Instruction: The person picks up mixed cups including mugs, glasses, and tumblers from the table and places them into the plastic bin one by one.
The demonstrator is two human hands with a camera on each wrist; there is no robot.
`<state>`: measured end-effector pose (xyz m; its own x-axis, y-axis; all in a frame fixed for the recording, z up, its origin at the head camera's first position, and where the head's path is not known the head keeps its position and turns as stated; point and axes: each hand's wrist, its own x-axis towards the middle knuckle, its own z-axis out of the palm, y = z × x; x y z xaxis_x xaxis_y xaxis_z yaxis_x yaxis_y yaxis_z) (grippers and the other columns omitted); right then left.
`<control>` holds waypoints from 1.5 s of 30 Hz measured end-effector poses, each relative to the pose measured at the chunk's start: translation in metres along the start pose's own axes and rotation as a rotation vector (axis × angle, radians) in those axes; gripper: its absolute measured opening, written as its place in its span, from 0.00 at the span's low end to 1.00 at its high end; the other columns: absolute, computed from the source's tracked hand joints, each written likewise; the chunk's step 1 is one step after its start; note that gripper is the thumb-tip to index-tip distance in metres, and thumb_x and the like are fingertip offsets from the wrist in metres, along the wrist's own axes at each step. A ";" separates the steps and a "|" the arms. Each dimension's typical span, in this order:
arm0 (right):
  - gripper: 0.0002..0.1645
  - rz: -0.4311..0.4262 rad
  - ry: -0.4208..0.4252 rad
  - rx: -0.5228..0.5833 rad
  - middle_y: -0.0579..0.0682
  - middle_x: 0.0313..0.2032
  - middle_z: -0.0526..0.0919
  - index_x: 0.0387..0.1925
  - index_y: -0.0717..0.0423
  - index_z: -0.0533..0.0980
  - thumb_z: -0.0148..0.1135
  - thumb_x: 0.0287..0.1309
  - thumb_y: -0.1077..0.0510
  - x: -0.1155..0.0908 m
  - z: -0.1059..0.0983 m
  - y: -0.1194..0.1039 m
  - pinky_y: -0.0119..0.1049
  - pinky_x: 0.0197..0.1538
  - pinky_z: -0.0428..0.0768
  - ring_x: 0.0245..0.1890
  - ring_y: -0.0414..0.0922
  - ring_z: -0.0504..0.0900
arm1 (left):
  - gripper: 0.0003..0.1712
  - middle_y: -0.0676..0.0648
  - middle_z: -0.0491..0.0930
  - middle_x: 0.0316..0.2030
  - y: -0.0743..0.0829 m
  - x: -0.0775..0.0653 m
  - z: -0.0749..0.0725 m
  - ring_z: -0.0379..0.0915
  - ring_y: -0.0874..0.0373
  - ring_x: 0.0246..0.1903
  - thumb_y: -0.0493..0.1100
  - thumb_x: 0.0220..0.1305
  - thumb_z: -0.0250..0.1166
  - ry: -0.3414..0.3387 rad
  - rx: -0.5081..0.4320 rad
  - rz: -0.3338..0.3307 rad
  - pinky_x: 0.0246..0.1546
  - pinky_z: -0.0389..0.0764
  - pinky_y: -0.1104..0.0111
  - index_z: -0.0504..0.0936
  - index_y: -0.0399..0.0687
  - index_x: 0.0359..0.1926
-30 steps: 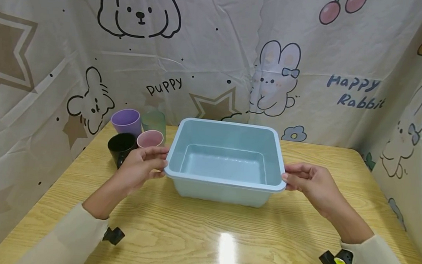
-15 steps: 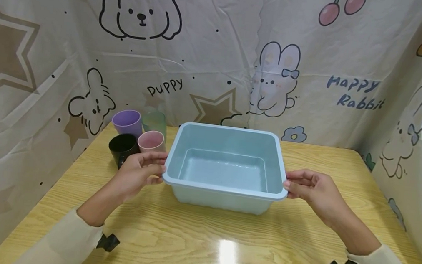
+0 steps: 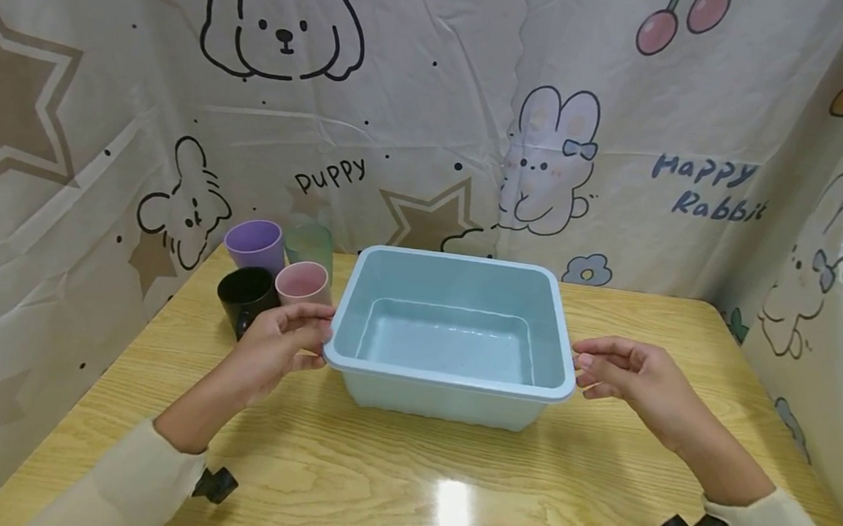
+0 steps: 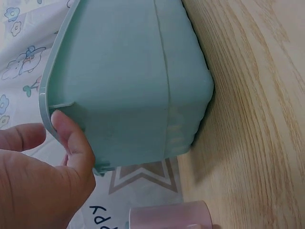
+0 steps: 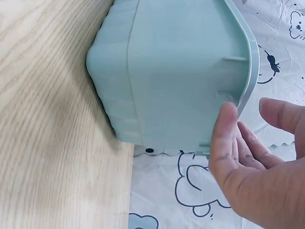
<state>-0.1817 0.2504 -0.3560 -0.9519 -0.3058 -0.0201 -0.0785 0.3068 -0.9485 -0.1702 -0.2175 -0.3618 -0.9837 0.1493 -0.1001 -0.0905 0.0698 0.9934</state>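
A light blue plastic basin (image 3: 447,395), rectangular with a rolled rim, stands on the wooden table in the head view. My left hand (image 3: 281,338) is at its left end. In the left wrist view a fingertip (image 4: 62,124) sits under the rim and the thumb lies at the rim's outer edge, so the hand holds it lightly. By the right end is my right hand (image 3: 626,371), its thumb and fingers spread apart. In the right wrist view its thumb (image 5: 279,113) is clear of the rim, while a fingertip lies close to the basin's wall; contact there is unclear.
Left of the basin stand a purple cup (image 3: 256,247), a black mug (image 3: 245,296), a pink cup (image 3: 303,284) and a greenish translucent cup (image 3: 312,245). Printed curtains (image 3: 434,114) hang behind and beside the table (image 3: 343,473).
The basin has slid a little nearer to me, both hands moving with it. Since half a second ago, my right thumb and fingers have come off the rim; the left hand has barely moved.
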 end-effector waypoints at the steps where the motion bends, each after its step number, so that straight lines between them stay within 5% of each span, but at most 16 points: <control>1: 0.25 -0.007 0.003 -0.013 0.51 0.48 0.86 0.62 0.74 0.71 0.59 0.75 0.57 0.002 -0.002 0.000 0.39 0.45 0.87 0.43 0.45 0.87 | 0.27 0.39 0.75 0.55 0.000 0.000 0.000 0.77 0.56 0.40 0.40 0.74 0.62 0.004 0.007 0.003 0.44 0.84 0.67 0.69 0.31 0.68; 13: 0.28 0.010 0.081 -0.115 0.58 0.51 0.82 0.66 0.69 0.70 0.57 0.76 0.52 0.033 -0.013 -0.001 0.37 0.44 0.86 0.43 0.41 0.85 | 0.25 0.47 0.80 0.42 0.003 0.013 -0.004 0.78 0.57 0.38 0.47 0.74 0.65 0.090 0.066 0.032 0.43 0.84 0.68 0.75 0.33 0.61; 24: 0.34 0.041 0.122 -0.125 0.65 0.59 0.74 0.68 0.66 0.68 0.56 0.76 0.44 0.062 -0.015 -0.003 0.34 0.47 0.85 0.46 0.44 0.82 | 0.24 0.44 0.78 0.46 0.007 0.034 -0.002 0.79 0.57 0.39 0.47 0.75 0.63 0.124 0.085 0.042 0.45 0.85 0.66 0.75 0.35 0.62; 33: 0.34 0.065 0.161 -0.113 0.65 0.61 0.73 0.67 0.66 0.67 0.55 0.76 0.44 0.088 -0.017 0.002 0.33 0.46 0.85 0.48 0.47 0.81 | 0.26 0.42 0.77 0.52 0.017 0.057 0.001 0.76 0.51 0.41 0.48 0.74 0.64 0.133 0.092 -0.028 0.40 0.84 0.69 0.74 0.39 0.65; 45: 0.38 0.080 0.116 -0.054 0.64 0.59 0.73 0.70 0.66 0.66 0.55 0.75 0.41 0.115 -0.016 0.007 0.39 0.51 0.85 0.48 0.47 0.83 | 0.24 0.43 0.76 0.57 0.018 0.082 0.007 0.75 0.49 0.44 0.46 0.74 0.64 0.176 0.062 -0.074 0.48 0.82 0.62 0.75 0.43 0.65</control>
<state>-0.2963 0.2323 -0.3599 -0.9834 -0.1730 -0.0556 -0.0135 0.3747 -0.9270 -0.2510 -0.1975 -0.3522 -0.9871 -0.0330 -0.1564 -0.1595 0.1360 0.9778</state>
